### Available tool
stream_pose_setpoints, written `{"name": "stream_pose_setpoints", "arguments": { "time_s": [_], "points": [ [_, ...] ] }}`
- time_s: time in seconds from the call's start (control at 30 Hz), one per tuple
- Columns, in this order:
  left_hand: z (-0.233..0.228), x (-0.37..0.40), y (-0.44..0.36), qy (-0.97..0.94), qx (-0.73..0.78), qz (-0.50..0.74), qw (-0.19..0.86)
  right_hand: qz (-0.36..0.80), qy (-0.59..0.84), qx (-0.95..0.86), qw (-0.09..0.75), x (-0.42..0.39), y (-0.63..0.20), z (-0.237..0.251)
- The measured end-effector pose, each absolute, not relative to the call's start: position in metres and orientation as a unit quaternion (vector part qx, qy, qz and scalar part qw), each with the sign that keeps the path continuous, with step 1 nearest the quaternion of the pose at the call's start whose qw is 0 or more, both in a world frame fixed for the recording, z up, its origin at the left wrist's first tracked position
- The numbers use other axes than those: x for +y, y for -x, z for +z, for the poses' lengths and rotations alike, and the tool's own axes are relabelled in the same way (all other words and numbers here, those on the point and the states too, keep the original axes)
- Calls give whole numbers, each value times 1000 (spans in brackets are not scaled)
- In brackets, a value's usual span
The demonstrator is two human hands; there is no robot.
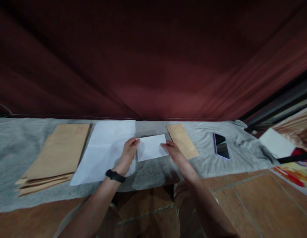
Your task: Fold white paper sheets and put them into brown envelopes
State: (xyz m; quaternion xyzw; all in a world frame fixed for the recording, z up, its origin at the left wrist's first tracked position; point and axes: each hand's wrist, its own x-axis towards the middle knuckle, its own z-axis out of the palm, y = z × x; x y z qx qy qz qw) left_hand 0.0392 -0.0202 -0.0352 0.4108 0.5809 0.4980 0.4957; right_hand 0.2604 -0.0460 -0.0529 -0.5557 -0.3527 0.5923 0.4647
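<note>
Between my two hands is a folded sheet of white paper (152,148), raised a little above the grey cloth. My left hand (130,149), with a black band on its wrist, pinches the paper's left edge. At the right edge my right hand (173,150) grips it with the thumb on top. Left of the folded paper lie larger white sheets (101,148) with a crease across them, partly under my left arm. A single brown envelope (183,140) rests just beyond my right hand. Farther left sits a stack of brown envelopes (60,148) with red print at one corner.
A smartphone (221,146) in a purple case lies on the grey cloth (205,165) at the right. Behind stands a dark red curtain (153,66). Tiled floor (242,198) shows in front. White paper (277,142) and a colourful printed sheet (297,173) are at far right.
</note>
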Motion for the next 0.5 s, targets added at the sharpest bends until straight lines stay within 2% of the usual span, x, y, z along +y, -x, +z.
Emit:
{"name": "stream_pose_setpoints", "arguments": {
  "time_s": [0.2, 0.5],
  "points": [
    [-36, -22, -42, -429, 565, 487, 510, 588, 552, -342, 483, -44, -260, -51],
    [-28, -42, -47, -445, 505, 387, 630, 540, 551, -335, 541, -42, -264, -52]
  ]
}}
